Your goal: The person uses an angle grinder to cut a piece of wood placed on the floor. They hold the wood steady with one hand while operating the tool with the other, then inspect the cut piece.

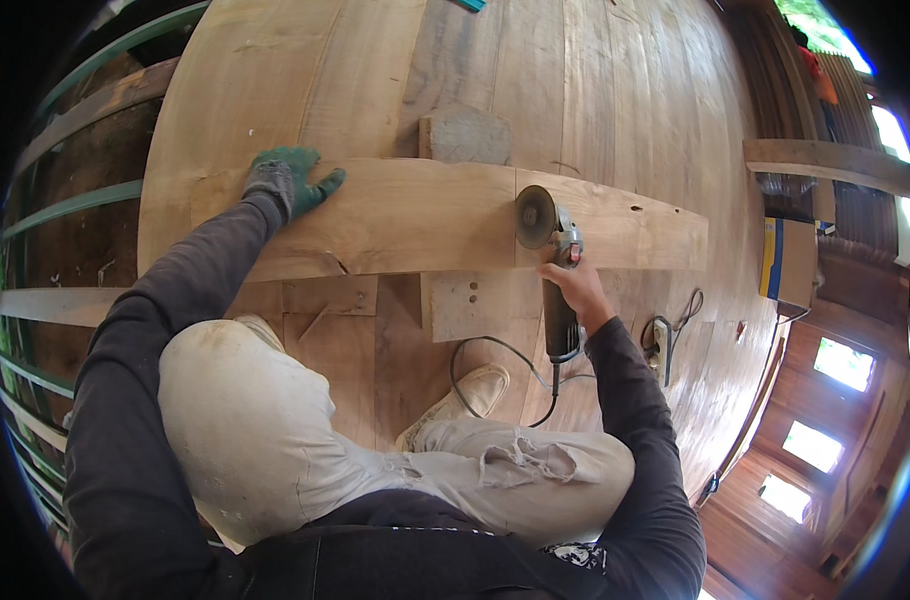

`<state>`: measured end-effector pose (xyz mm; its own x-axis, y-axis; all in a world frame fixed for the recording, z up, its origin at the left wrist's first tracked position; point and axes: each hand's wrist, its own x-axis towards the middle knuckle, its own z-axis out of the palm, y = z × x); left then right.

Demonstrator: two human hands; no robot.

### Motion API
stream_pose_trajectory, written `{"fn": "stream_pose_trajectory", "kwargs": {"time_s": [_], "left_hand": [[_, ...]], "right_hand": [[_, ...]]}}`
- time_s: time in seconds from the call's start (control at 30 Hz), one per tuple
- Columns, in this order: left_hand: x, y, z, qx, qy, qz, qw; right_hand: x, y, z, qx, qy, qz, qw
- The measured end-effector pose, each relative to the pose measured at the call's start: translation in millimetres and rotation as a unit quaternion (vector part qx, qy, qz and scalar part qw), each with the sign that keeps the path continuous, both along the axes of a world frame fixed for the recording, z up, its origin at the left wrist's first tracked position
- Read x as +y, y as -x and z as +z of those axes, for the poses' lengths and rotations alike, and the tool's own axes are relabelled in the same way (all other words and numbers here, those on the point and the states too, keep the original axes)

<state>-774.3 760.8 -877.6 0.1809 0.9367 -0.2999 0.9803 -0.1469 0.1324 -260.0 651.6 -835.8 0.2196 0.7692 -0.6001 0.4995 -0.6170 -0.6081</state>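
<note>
A long curved wooden plank (415, 215) lies across a wide wooden floor in front of my knees. My left hand (287, 180), in a green glove, presses flat on the plank's left part. My right hand (573, 285), bare, grips the body of an angle grinder (553, 260). The grinder's round disc (535, 216) meets the plank near a seam at its right part. A black cable (495, 375) runs from the grinder's rear down past my shoe.
A small wooden block (463, 135) lies just beyond the plank. A power strip (661, 340) with cords sits on the floor to the right. A cardboard box (787, 262) stands at the right edge. Green rails (70, 210) run along the left.
</note>
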Motion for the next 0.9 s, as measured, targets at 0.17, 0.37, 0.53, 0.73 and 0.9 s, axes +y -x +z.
{"fn": "stream_pose_trajectory", "kwargs": {"time_s": [0.17, 0.37, 0.53, 0.73, 0.9], "left_hand": [[2.5, -1.3, -3.8, 0.001, 0.012, 0.002, 1.0], [2.7, 1.0, -18.0, -0.004, 0.003, 0.006, 1.0], [2.3, 1.1, -26.0, -0.02, -0.028, 0.0, 0.999], [6.4, 4.5, -39.7, -0.009, -0.015, 0.002, 1.0], [8.7, 16.9, -62.8, -0.086, -0.17, -0.07, 0.979]], "right_hand": [[-24.8, 2.7, 9.1, 0.0, 0.016, -0.003, 1.0], [-51.1, 9.8, 18.7, -0.013, 0.032, -0.011, 0.999], [-70.6, 7.9, 19.6, -0.024, 0.05, -0.012, 0.998], [-93.0, -4.9, 21.0, -0.078, 0.001, 0.024, 0.997], [-75.7, -26.6, 38.4, 0.037, -0.087, -0.117, 0.989]]}}
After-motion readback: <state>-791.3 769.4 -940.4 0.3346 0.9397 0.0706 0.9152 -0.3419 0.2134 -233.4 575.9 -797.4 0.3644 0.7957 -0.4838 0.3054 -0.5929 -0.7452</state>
